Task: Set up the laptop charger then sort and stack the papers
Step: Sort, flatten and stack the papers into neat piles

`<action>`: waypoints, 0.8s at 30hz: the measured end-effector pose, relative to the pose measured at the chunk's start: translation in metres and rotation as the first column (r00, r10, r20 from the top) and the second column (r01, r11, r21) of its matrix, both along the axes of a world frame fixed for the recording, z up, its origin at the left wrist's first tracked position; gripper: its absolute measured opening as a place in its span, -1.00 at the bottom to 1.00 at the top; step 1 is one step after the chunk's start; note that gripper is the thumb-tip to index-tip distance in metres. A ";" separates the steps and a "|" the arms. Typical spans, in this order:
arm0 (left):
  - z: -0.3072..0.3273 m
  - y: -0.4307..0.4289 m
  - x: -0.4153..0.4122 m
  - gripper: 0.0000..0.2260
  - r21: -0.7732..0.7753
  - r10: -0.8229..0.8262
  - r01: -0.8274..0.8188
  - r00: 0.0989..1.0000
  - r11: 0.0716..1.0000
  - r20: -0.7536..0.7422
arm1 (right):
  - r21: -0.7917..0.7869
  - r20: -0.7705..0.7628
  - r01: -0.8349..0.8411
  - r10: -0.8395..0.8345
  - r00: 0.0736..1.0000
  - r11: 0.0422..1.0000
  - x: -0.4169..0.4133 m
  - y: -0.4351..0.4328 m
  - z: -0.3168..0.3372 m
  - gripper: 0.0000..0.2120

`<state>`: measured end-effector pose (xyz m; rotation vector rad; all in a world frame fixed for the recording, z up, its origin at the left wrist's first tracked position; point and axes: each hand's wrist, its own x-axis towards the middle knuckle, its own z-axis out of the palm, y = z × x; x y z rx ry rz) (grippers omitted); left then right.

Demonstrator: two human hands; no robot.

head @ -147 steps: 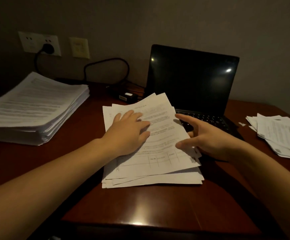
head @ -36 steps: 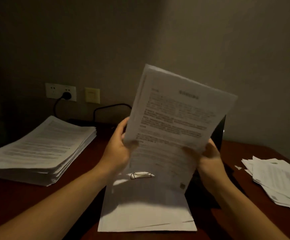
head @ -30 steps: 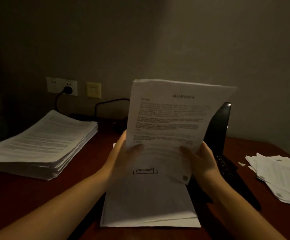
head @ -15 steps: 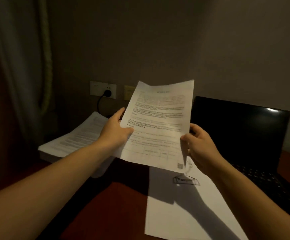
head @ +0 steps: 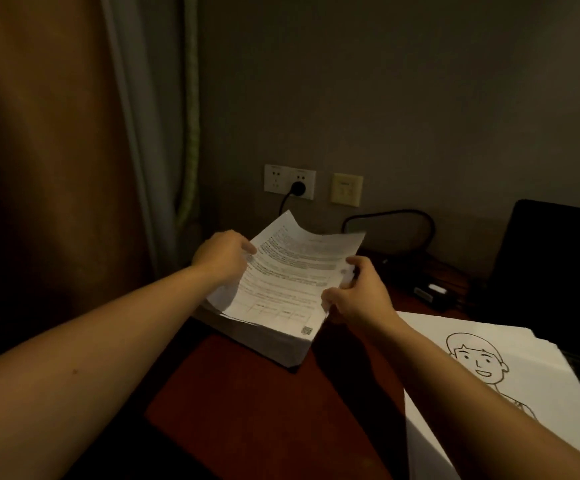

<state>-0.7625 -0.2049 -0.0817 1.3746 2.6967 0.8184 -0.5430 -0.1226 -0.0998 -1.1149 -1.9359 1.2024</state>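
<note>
Left hand (head: pixel 224 258) and right hand (head: pixel 356 297) hold a printed sheet (head: pixel 292 271), fingers (head: pixel 246 247) curled round its side edges. Just below the fingers, a paper stack (head: pixel 274 342) sits on the bench (head: pixel 247 410).

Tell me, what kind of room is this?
Probably a study corner in a bedroom or hotel room: a wooden desk holds a laptop and a thick stack of papers, with a plugged-in wall socket and a curtain beside it.

A dim room's work desk (head: pixel 247 393): curtain (head: pixel 56 168), wall socket (head: pixel 289 181), laptop (head: pixel 551 265), stacked papers (head: pixel 274 344).
</note>
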 end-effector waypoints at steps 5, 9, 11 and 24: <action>-0.019 0.000 0.001 -0.76 -0.243 0.039 -0.081 0.984 0.967 -0.174 | 0.277 0.547 -0.258 0.068 0.834 0.926 0.003 0.005 -0.017 -0.64; -0.011 0.005 0.024 -0.61 -0.321 -0.007 -0.060 0.979 0.945 -0.205 | 0.298 0.514 -0.285 0.098 0.852 0.911 0.027 0.001 -0.010 -0.61; -0.005 0.008 0.053 -0.60 -0.261 -0.112 0.053 0.969 0.964 -0.219 | 0.371 0.527 -0.265 0.033 0.849 0.890 0.053 -0.003 -0.006 -0.63; -0.049 0.030 0.257 -0.31 -0.279 -0.567 0.629 0.776 0.726 0.275 | 0.479 0.685 -0.060 -0.331 0.649 0.876 0.290 -0.056 -0.048 -0.46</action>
